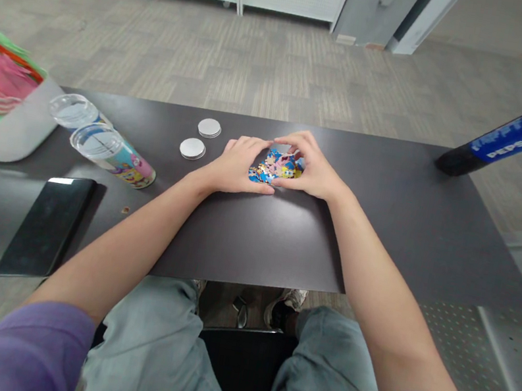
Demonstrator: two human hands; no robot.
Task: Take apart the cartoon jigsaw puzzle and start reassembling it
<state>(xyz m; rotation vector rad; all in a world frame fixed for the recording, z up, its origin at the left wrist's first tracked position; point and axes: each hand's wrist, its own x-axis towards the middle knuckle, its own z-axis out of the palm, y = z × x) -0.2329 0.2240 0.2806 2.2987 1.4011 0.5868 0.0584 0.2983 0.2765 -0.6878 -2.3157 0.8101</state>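
On the dark table (407,247), left to right: one white bin (31,134), one flat black device (46,226), two canisters (132,169), two white lids (192,148). The left hand (236,166), unclenched, curves beside one heap of colourful pieces (273,167); the right hand (314,170), likewise unclenched, flanks it opposite. One Pepsi bottle (510,140) follows.

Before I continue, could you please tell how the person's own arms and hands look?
The left hand and right hand are bare, with no glove or watch visible. Purple sleeves end near the elbows, leaving both forearms uncovered and without visible markings.
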